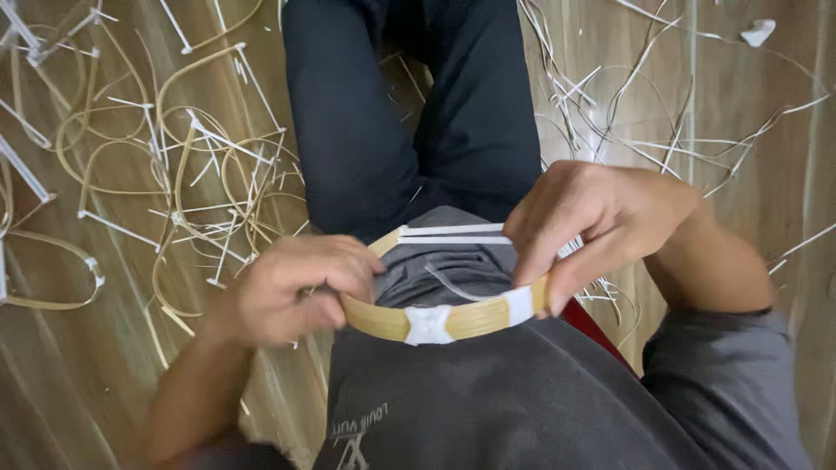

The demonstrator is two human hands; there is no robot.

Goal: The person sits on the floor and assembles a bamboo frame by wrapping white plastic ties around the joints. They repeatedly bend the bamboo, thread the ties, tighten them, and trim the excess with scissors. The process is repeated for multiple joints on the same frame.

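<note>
I hold a flat bamboo hoop [475, 318] level in front of my belly. White tape bindings [429, 325] wrap its near side. My left hand [287, 287] grips the hoop's left side with curled fingers. My right hand [592, 222] pinches its right side, the thumb on the outer face near another white binding [520, 305]. A thin white strip [453, 233] runs across the far side of the hoop into my right fingers. A fine pale strand [453, 287] curves inside the ring. My fingers hide both sides of the hoop.
My dark-trousered legs [409, 113] stretch ahead over a wooden floor [78, 383]. Several bent bamboo loops with white ties [200, 165] lie on the left. Loose white and pale strips [627, 113] litter the right. A red object [592, 326] peeks beside my right hip.
</note>
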